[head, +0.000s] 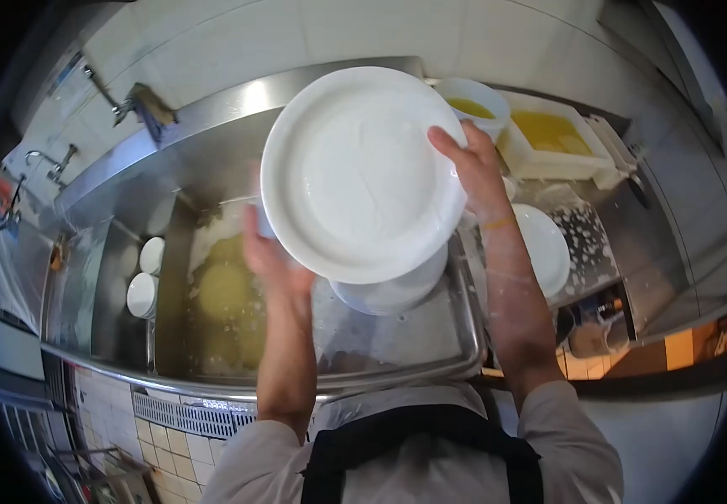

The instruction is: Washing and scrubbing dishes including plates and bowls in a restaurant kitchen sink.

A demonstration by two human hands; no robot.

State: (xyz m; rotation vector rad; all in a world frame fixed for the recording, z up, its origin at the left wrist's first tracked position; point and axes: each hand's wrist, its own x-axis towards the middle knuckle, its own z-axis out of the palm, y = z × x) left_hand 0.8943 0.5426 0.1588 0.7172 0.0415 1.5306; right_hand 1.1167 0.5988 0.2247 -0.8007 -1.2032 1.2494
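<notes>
A large white plate (363, 176) is raised before me, its wet face towards the camera. My right hand (473, 160) grips its right rim, the thumb on the face. At the plate's lower left is my left hand (269, 249), blurred, with something pale blue partly hidden between it and the plate; its exact hold is unclear. Beneath the raised plate, more white dishware (395, 293) shows over a metal tray (401, 353). To the left, the sink basin (174, 340) holds cloudy yellowish water with round plates (224, 291) under the surface.
White cups (142, 295) sit in the left basin. A round tub (473, 107) and a rectangular white container (555, 135) hold yellow liquid at the back right. Another white plate (543, 249) lies beside foam on the right counter. A wall faucet (55, 165) is at far left.
</notes>
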